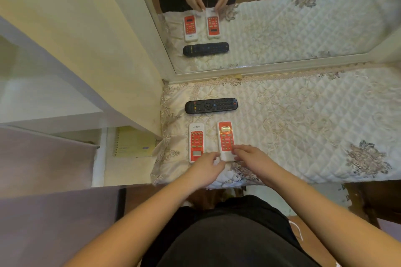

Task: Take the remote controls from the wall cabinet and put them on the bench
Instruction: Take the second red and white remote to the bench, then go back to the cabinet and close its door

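Nearest: left hand (207,165) and right hand (249,156), fingers relaxed, touching near end of right red-and-white remote (226,140) from either side. Just left, apart: second red-and-white remote (196,142). Farther: black remote (211,105) lying crosswise. All three on quilted bench (303,128). Beyond: mirror (282,28).

Right red-and-white remote (226,141): near end hidden under both hands' fingertips. Notebook (135,141): cover print illegible, left of bench (303,125).
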`<action>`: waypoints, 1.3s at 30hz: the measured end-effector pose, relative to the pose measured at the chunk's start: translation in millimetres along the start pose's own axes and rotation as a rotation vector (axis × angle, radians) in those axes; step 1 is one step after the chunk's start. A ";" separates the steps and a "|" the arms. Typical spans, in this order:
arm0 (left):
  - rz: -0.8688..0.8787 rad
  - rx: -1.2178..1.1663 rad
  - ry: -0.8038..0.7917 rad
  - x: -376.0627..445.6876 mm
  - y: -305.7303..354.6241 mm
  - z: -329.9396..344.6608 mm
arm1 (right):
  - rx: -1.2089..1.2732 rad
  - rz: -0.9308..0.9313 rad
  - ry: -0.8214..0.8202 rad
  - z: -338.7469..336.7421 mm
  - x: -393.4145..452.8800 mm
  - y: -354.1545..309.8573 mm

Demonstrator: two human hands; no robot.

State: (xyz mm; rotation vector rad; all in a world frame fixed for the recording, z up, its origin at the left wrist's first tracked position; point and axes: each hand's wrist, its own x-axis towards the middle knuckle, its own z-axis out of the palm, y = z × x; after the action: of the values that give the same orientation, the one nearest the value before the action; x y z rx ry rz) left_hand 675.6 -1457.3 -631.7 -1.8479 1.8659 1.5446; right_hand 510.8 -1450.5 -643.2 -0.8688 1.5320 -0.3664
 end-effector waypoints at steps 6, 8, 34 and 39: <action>0.144 0.483 0.015 -22.5 -26.7 -9.9 | -0.426 -0.063 -0.008 17.3 -26.0 3.2; 0.231 0.658 0.057 -32.0 -31.1 -14.1 | -0.545 -0.099 0.048 30.8 -37.4 5.5; 0.891 1.172 -0.252 -119.6 -58.3 43.5 | -0.783 0.205 0.747 182.9 -205.0 138.3; 1.091 1.214 -0.319 -154.7 -37.4 105.3 | -0.659 0.299 0.917 201.7 -254.0 184.1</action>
State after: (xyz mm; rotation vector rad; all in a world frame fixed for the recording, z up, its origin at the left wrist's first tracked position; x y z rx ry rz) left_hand 687.0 -1269.5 -599.6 -0.0398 2.7178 0.3351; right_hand 631.0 -1097.9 -624.2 -1.0010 2.6899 -0.0045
